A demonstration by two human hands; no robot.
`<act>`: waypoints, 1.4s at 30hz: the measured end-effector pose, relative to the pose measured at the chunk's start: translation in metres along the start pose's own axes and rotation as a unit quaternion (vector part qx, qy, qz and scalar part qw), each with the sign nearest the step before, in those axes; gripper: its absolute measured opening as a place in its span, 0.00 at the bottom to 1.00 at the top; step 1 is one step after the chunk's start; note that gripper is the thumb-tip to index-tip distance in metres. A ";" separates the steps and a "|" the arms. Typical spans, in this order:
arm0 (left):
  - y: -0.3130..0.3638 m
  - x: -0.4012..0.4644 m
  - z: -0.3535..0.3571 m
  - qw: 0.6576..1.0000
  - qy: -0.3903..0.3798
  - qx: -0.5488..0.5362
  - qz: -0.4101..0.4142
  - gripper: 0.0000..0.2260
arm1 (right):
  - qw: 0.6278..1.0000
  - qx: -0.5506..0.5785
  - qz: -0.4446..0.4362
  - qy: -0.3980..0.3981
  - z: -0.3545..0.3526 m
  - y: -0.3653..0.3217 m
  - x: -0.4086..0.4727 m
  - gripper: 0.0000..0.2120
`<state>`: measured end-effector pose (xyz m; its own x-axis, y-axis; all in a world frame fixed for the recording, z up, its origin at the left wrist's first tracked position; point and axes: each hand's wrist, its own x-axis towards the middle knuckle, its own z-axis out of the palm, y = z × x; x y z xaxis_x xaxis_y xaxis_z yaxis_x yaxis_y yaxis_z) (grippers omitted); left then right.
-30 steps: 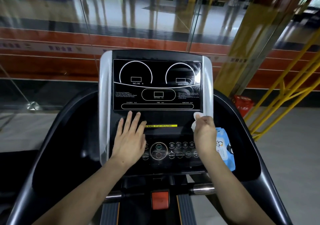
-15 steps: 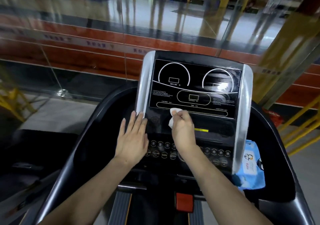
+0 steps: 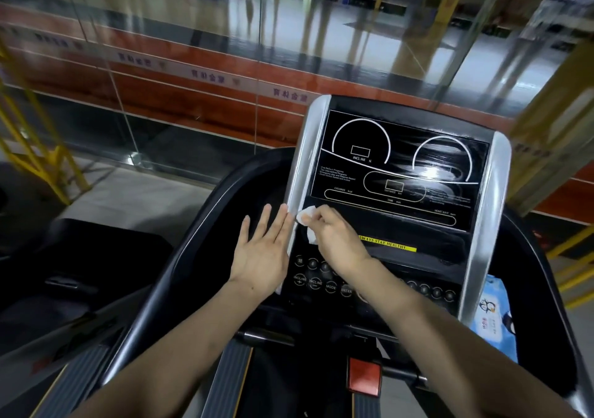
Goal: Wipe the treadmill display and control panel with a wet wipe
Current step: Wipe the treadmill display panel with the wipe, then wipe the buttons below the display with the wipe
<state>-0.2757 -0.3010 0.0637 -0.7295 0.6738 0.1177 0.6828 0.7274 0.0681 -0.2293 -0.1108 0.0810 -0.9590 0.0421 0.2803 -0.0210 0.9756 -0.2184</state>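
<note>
Left hand (image 3: 262,257) flat, fingers straight, on console's left silver edge (image 3: 300,173). Right hand (image 3: 334,237) pinches white wet wipe (image 3: 305,217) against panel's left edge, just below display (image 3: 398,167), above control buttons (image 3: 321,284). Blue wipes pack (image 3: 496,321) at console's right edge.

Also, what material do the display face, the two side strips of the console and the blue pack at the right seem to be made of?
Display face: probably glossy plastic or glass; it mirrors light and shows streaks.
Side strips: silver with a brushed, satin sheen; metal or metal-look plastic, I cannot tell which.
Blue pack: soft printed plastic film, slightly crinkled.
</note>
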 end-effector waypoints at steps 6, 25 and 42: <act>0.001 0.000 -0.001 1.000 -0.014 -0.004 0.001 0.31 | 0.992 -0.018 0.087 0.087 -0.024 -0.010 0.018 0.13; 0.033 -0.041 0.015 0.981 0.100 -0.154 0.055 0.22 | 0.861 0.318 0.356 0.179 -0.024 -0.020 -0.158 0.16; 0.170 -0.051 0.008 0.652 -0.177 -0.729 -0.115 0.11 | 0.758 0.498 0.390 0.160 -0.080 0.021 -0.223 0.10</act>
<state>-0.1229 -0.2107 0.0614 -0.6067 0.7443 -0.2791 -0.3207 0.0920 0.9427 0.0069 -0.0822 0.0888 -0.6745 0.7285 -0.1198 0.1610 -0.0133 -0.9869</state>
